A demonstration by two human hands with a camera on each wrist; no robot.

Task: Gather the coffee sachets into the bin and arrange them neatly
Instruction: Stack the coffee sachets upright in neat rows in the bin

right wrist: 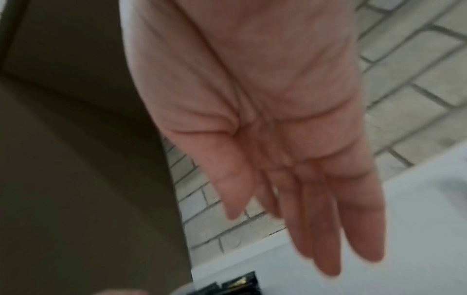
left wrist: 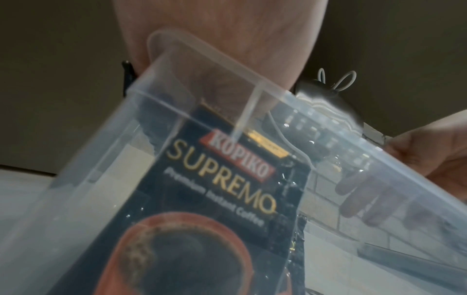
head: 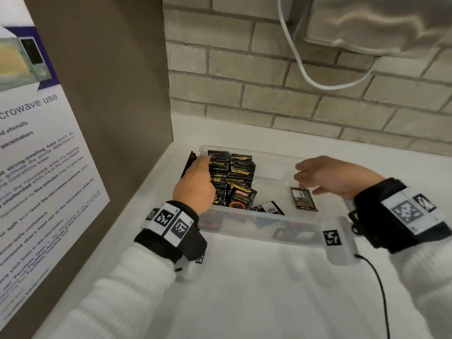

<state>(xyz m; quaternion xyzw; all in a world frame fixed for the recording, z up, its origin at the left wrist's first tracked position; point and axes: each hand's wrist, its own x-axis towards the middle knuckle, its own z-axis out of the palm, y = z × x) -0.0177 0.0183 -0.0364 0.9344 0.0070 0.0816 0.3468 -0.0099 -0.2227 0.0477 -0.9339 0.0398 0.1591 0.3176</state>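
Two rows of upright sachets point(head: 231, 172) are pressed by the left hand point(head: 195, 184) inside the clear bin point(head: 264, 222); its fingers are hidden. Nothing is held by the right hand point(head: 327, 176), fingers straight, above one flat sachet point(head: 304, 199).

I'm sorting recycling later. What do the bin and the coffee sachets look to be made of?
The bin looks like clear, slightly frosted rigid plastic: the sachets inside show through its front wall. The coffee sachets look like glossy printed foil or plastic film, with crimped serrated edges; which of the two, the pictures leave open.
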